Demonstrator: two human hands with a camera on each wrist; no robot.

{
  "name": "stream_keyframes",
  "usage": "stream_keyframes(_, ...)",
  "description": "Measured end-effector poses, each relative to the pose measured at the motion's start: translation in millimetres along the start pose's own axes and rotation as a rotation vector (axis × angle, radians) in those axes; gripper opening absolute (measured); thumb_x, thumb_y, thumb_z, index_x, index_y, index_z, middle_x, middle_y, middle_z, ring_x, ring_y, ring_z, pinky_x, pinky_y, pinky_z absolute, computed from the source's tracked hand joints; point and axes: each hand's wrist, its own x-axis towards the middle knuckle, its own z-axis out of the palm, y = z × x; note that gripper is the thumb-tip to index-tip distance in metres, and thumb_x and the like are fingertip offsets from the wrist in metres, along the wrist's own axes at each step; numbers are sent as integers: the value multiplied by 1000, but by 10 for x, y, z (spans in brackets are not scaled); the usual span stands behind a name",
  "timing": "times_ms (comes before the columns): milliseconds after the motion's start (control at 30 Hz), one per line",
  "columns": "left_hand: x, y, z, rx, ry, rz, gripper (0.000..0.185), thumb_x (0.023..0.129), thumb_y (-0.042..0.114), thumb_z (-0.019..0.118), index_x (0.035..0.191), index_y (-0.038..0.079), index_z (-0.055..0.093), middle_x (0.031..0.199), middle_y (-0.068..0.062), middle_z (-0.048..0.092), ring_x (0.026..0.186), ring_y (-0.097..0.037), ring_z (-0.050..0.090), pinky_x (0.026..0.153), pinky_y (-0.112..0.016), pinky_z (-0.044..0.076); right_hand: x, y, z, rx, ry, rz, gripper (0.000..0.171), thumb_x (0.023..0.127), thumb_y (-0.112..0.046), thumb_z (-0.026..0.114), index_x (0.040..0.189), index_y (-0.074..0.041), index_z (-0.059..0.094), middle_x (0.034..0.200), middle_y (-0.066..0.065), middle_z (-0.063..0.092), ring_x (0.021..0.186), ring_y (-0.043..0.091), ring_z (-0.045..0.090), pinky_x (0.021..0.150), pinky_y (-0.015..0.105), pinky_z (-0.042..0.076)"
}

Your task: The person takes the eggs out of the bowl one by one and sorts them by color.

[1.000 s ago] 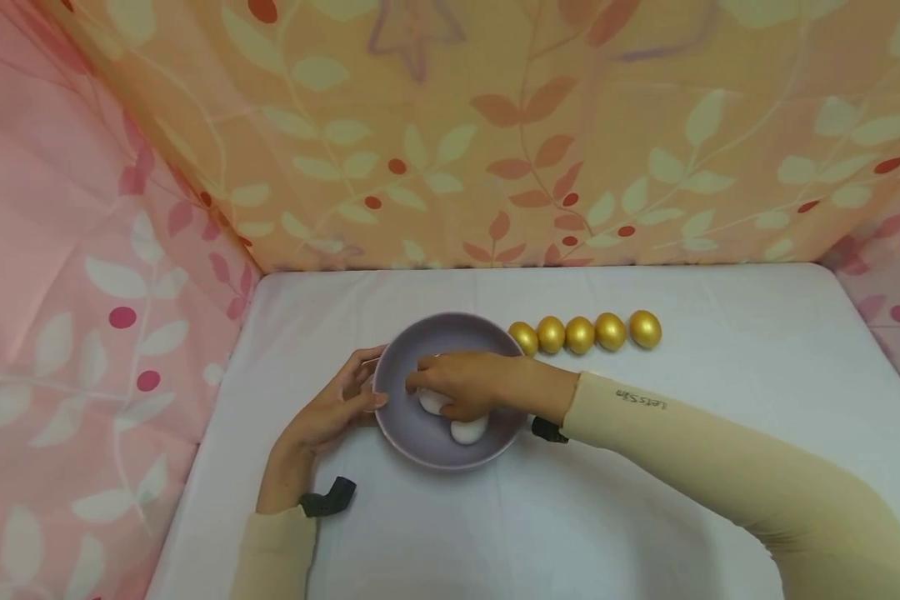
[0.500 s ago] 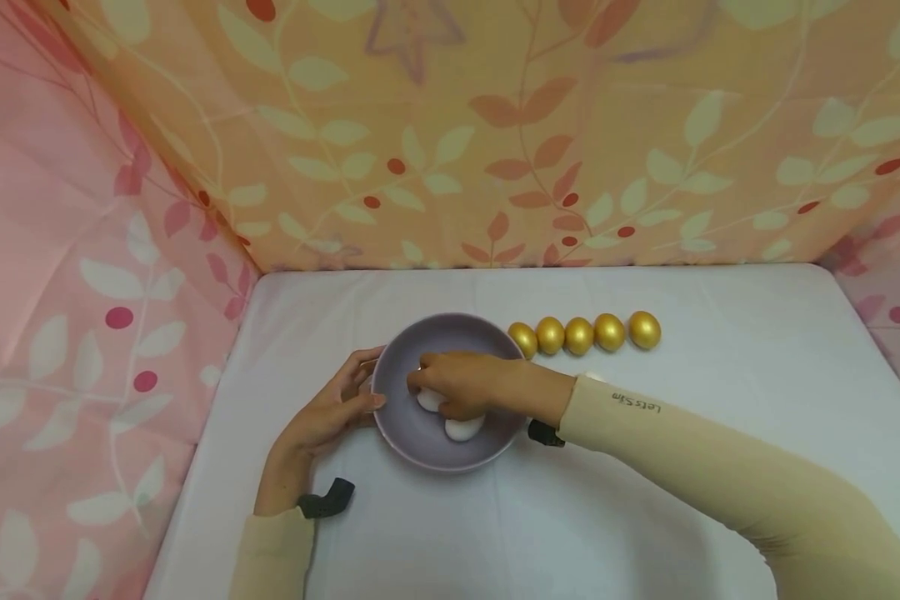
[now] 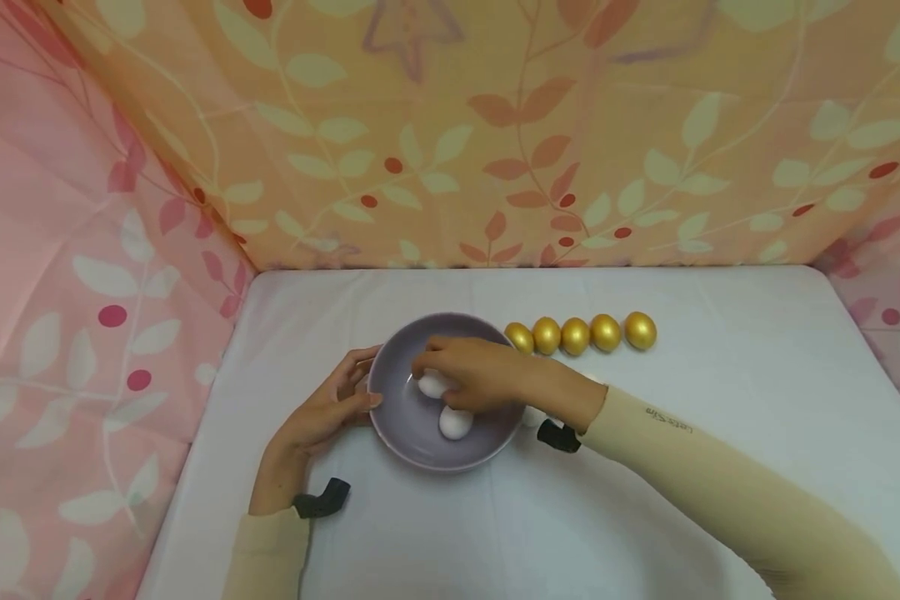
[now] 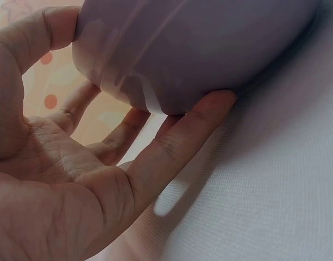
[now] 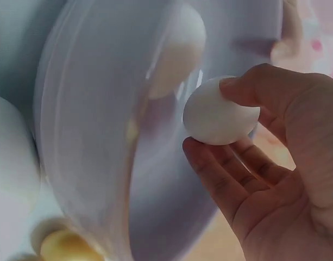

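Observation:
A mauve bowl stands on the white table, tilted to neither side in the head view. My left hand grips its left side, thumb on the rim and fingers against the outer wall. Inside the bowl, my right hand pinches a white egg between thumb and fingertips, as the right wrist view shows. Another white egg lies on the bowl floor just below that hand. The right hand and forearm cover part of the bowl's right side.
Several gold eggs form a row behind and right of the bowl. Outside the bowl's right wall is a white egg, mostly hidden by my right wrist in the head view. Floral cloth hangs behind and at the sides.
My right hand has risen slightly with the egg it pinches, which now sits farther from the other egg in the bowl. The left hand keeps its hold on the bowl.

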Motion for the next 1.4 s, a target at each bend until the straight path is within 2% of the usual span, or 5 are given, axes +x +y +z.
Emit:
stream_keyframes(200,0,-25,-11,9,7,-2,70,100,0,61,161,19,32,159,-6,39,132,-17,57,93,-41,60,-155,79,-62,69,99,17,40,94,-11,74,133,-17,65,129,2,62,116,17,63,104,37,53)
stream_keyframes(567,-21,-2,5,23,17,8,69,100,1,63,161,16,32,163,-12,36,134,-17,57,92,-41,61,-489,101,4,199,264,18,40,96,-13,72,135,-20,64,129,-5,60,107,10,62,96,33,58)
stream_keyframes(800,-16,-9,5,25,16,7,68,100,3,63,160,17,34,165,-17,32,134,-19,56,93,-42,60,-626,160,86,294,388,40,41,93,-10,74,132,-23,65,131,-6,60,116,11,59,100,33,57)
stream_keyframes(1167,7,-15,29,18,8,-1,70,100,2,63,161,17,32,164,-11,36,136,-19,56,94,-43,60,-918,209,204,455,592,83,44,93,-10,79,134,-22,65,131,-1,63,119,16,62,96,42,61)
stream_keyframes(1400,-9,-15,14,15,27,-3,69,99,2,64,160,18,34,161,-8,39,133,-19,57,92,-43,60,-1081,298,322,538,713,106,46,91,-5,82,133,-13,65,131,3,64,116,13,65,93,28,61)
